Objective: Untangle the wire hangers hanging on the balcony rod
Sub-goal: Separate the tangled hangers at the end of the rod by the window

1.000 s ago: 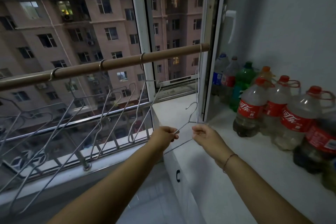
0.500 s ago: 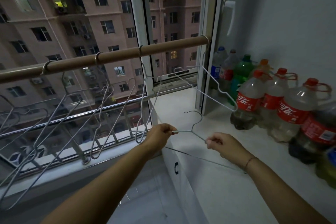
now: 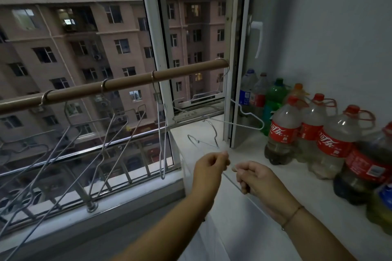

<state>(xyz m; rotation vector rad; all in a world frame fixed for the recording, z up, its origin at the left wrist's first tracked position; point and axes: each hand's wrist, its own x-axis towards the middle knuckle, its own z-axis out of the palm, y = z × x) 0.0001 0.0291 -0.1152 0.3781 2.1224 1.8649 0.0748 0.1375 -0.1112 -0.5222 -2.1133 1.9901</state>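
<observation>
A brown balcony rod [image 3: 127, 83] slants across the window with several wire hangers [image 3: 110, 140] hooked on it. One more hanger [image 3: 246, 122] hangs from the rod's right end. My left hand [image 3: 211, 165] and my right hand [image 3: 253, 177] both pinch thin wire hangers [image 3: 209, 143] held low over the white counter, close together. Two hooks rise just beyond my left hand; the wire runs down past my right wrist.
Several large plastic bottles [image 3: 284, 131], most with red labels, line the white counter [image 3: 244, 229] along the right wall. A white window frame [image 3: 237, 70] with a handle stands open beside the rod's end. A metal railing [image 3: 118, 176] runs outside the glass.
My hands came back together after spreading apart. The camera tilted up, so the rod and hangers sit lower in view. A second hook now shows beyond my left hand.
</observation>
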